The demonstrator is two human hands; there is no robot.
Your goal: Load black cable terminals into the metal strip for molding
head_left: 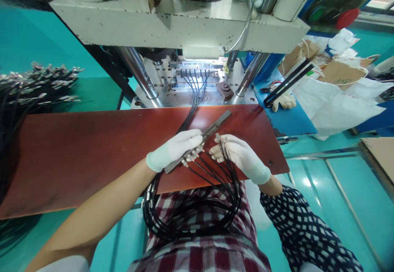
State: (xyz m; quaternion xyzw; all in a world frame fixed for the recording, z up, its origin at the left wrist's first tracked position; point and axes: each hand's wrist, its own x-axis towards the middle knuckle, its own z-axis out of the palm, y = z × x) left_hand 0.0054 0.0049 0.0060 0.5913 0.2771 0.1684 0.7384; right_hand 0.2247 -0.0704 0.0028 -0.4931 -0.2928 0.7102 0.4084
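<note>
My left hand (181, 146), in a white glove, is closed around a long grey metal bar (217, 123) that lies tilted over the brown board. Several small metal connectors (194, 153) sit along the bar's near edge, with black cables (212, 176) running from them toward my lap. Just right of the bar, my gloved right hand (238, 153) is closed on black cables with metal connector ends (221, 138) sticking up between thumb and fingers. A thick loop of these cables (197, 229) hangs over my lap.
Ahead stands a press with a pale upper plate (184, 29) and steel columns (138, 72). Cables run into a fixture (197, 77) on its bed. The brown board (92, 148) spans the front. Bundled cables (40, 85) lie left; a glove (285, 100) lies right.
</note>
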